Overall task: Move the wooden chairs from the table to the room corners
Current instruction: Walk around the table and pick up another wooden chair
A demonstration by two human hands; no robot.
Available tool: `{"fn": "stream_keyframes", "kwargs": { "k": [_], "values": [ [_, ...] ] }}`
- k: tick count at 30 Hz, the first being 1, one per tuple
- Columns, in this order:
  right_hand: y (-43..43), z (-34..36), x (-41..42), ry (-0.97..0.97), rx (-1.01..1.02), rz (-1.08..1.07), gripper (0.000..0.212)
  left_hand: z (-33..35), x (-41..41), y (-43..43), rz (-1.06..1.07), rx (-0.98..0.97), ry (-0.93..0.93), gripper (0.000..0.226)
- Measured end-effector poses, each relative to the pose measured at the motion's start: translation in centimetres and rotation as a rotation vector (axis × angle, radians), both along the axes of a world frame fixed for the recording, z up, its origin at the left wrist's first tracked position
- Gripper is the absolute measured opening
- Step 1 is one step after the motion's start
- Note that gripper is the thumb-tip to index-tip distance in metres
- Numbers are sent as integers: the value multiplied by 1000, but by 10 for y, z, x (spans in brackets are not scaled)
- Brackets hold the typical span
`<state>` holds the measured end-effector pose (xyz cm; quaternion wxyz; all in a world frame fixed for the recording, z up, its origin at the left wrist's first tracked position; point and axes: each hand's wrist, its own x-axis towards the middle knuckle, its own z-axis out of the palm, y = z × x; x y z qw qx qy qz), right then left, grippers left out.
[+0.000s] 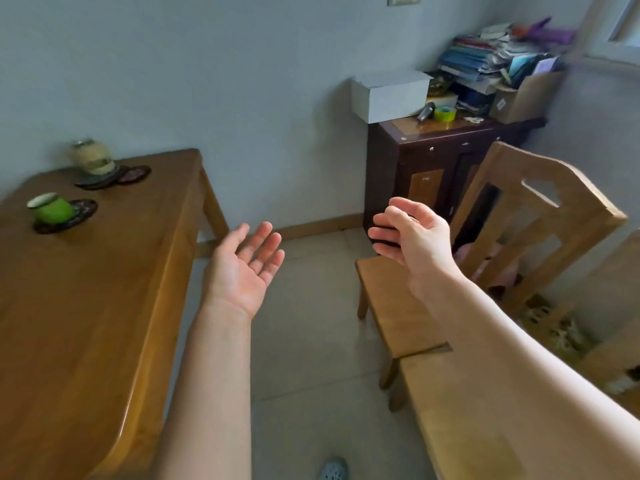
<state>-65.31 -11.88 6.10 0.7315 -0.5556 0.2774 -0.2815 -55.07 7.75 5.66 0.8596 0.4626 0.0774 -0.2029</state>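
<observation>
Two wooden chairs, the far chair [408, 306] and the near chair [450, 410], stand side by side near the cabinet [415, 168], well apart from the table [86, 306], so this corner looks done. The left hand [246, 268] and right hand [412, 237] hover empty, fingers relaxed; whether more chairs remain is out of view.

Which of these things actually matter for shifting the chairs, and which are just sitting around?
Part of the job:
- wooden chair by the cabinet
- second chair, nearer the camera
- table
- left hand and right hand, both empty

Just lying about:
- green cup
- white box
- tape roll
- stacked papers
- dark cabinet
</observation>
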Motion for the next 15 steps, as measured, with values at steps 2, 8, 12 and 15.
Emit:
{"fn": "stream_keyframes", "kwargs": {
  "k": [2, 8, 12, 15],
  "values": [
    [15, 5, -17, -9, -41, 40, 25, 3, -25, 18, 37, 0, -8, 14],
    [62, 19, -54, -42, -45, 130, 21, 17, -84, 72, 145, 3, -19, 12],
    [98, 27, -62, -70, -19, 210, 20, 26, -113, 117, 236, 8, -28, 12],
    [134, 31, -64, -86, 7, 292, 21, 30, -134, 159, 330, 20, -30, 14]
  ]
}}
